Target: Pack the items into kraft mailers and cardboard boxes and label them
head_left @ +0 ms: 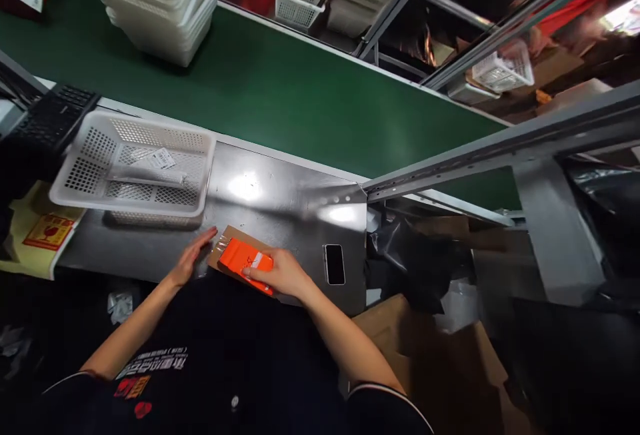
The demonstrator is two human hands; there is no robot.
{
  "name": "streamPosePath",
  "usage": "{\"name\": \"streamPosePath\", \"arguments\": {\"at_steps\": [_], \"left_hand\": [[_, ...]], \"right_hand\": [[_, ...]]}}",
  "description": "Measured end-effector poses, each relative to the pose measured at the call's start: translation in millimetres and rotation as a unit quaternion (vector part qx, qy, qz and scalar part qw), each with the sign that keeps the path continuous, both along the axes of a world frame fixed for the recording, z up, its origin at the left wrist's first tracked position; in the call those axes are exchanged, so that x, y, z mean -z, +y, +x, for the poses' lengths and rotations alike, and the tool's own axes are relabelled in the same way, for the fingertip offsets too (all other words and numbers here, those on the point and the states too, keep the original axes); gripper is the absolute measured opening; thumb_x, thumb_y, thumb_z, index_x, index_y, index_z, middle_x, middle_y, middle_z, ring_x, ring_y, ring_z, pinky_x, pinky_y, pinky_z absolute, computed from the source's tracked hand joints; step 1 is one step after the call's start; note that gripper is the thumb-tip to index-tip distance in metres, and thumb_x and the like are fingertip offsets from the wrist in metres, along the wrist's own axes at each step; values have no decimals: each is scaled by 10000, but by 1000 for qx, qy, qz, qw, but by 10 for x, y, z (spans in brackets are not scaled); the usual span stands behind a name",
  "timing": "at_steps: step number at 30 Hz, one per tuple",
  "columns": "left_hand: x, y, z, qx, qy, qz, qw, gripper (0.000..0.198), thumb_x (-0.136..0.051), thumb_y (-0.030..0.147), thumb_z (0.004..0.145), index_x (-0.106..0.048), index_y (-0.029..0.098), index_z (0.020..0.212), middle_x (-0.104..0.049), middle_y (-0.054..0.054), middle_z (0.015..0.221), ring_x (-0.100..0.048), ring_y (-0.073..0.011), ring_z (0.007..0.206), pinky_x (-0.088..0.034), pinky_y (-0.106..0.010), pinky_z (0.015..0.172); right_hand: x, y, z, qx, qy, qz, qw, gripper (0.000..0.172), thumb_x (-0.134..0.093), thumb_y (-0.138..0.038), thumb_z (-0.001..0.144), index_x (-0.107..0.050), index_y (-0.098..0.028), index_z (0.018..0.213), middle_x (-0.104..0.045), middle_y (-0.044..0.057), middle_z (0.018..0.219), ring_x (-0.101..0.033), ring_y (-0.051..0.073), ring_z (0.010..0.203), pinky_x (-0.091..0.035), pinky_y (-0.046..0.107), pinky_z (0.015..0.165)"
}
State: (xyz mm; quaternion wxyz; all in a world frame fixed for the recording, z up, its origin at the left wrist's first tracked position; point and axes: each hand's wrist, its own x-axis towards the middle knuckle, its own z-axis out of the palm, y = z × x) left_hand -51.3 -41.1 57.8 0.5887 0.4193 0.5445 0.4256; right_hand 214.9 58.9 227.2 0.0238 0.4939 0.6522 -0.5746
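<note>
My right hand [283, 274] grips an orange packet [239, 253] with a white label and dark print, its thumb lying across the top. Under the packet is a flat brown cardboard piece [233, 232], with some clear plastic at its left end. My left hand [193, 256] is just left of the cardboard, fingers stretched out and holding nothing; whether it touches the plastic I cannot tell. Both hands are at the near edge of the metal table [280, 215]. A white perforated basket [207, 175] stands beyond my left hand, with a clear plastic packet [145, 175] bearing a white label in it.
A phone [335, 264] lies on the table's right part. Behind runs a green conveyor belt [300, 102] carrying stacked white baskets [165, 28]. A black keyboard [60, 115] sits at left. A metal frame [450, 155] and cardboard boxes [390, 328] are at right.
</note>
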Motion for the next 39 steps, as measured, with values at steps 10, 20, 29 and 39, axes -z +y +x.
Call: {"name": "streamPosePath", "arguments": {"at_steps": [10, 20, 29, 39], "left_hand": [[-285, 487, -139, 219, 171, 71, 958, 850, -848, 650, 800, -622, 229, 1503, -242, -202, 1797, -253, -431, 1665, -281, -621, 1337], [-317, 384, -287, 235, 311, 148, 909, 808, -689, 665, 969, -504, 256, 1641, -128, -167, 1836, -291, -434, 1651, -357, -606, 1307], [-579, 207, -29, 325, 543, 407, 659, 759, -487, 556, 1109, -315, 199, 1757, -472, -150, 1694, -446, -315, 1588, -13, -494, 1398], [-492, 233, 0, 360, 566, 366, 645, 717, -592, 507, 1069, -389, 306, 1727, -450, -145, 1718, -428, -349, 1592, -64, -581, 1359]], "right_hand": [[-60, -46, 242, 7, 77, 5, 997, 398, -838, -543, 837, -671, -207, 705, -612, -30, 639, -513, 134, 604, -337, 260, 536], [247, -359, 1656, 81, -20, -70, 994, 296, -780, -427, 739, -613, -195, 662, -539, -36, 605, -454, 124, 593, -301, 258, 532], [917, -227, 833, 36, 116, -120, 985, 296, -790, -438, 753, -700, -167, 833, -606, -40, 712, -506, 120, 661, -390, 248, 615], [1269, -220, 1202, 0, 9, -82, 997, 189, -734, -340, 801, -655, -172, 768, -542, -49, 651, -456, 113, 618, -329, 247, 579]]}}
